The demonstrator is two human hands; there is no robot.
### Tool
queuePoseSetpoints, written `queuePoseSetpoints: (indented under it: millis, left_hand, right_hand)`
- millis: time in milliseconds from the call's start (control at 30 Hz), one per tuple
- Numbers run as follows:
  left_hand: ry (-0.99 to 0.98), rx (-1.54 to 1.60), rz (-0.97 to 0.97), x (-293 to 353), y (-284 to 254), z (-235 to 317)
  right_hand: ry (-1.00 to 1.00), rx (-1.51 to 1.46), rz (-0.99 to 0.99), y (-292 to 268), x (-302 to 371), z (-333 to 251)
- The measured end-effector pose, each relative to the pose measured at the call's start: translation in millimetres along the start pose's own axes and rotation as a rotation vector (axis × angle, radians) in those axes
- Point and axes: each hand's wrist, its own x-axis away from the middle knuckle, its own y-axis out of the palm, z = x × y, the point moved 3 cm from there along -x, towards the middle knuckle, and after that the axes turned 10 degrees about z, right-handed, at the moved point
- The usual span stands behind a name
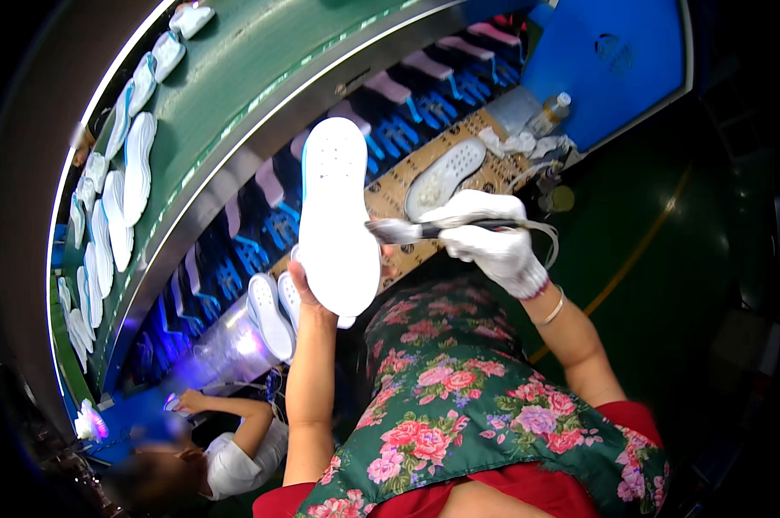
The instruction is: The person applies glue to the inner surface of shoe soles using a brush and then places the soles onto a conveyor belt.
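A white shoe sole (pixel 336 207) stands upright in front of me, a patch of small holes near its top end. My left hand (pixel 301 283), bare, grips it around the lower part; most of the fingers are hidden behind it. In a white knit glove, my right hand (pixel 492 242) is closed around the dark handle of a brush (pixel 399 230) with a pale tube running from its rear. The bristles meet the sole's right edge in this view; whether they press on it I cannot tell.
A grey tray shaped like a sole (pixel 443 180) lies on cardboard (pixel 494 160) beside a clear bottle (pixel 549 115) and crumpled white cloth. Beyond, a green conveyor belt (pixel 234 65) carries several white soles. More soles (pixel 269 317) stand lower left, near a co-worker (pixel 243 453).
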Motion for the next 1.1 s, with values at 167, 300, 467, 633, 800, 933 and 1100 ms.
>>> queuePoseSetpoints:
  millis: [167,300,467,633,800,933,1100]
  left_hand:
    - [0.098,-0.092,-0.280,-92.6,75.3,39.1]
    - [0.216,0.126,-0.145,-215.7,120.0,80.3]
    - [0.320,0.336,-0.103,-270.0,113.7,113.3]
    - [0.516,0.258,0.068,-281.1,76.5,137.8]
    - [-0.039,0.740,-0.057,-225.3,105.2,97.9]
    - [0.343,-0.301,0.176,-185.7,80.1,109.2]
    - [1.016,-1.801,0.664,-227.4,81.4,146.9]
  right_hand:
    - [0.088,-0.164,0.430,-64.1,26.7,22.7]
    - [0.145,-0.145,0.508,-78.7,29.6,55.6]
    - [0.204,-0.125,0.559,-78.3,42.4,79.5]
    - [0.280,-0.123,0.569,-65.7,43.6,101.3]
    - [0.309,-0.084,0.504,-53.8,41.3,117.7]
    - [0.351,-0.103,0.464,-38.2,39.4,123.9]
    - [0.387,-0.121,0.435,-20.2,36.8,133.7]
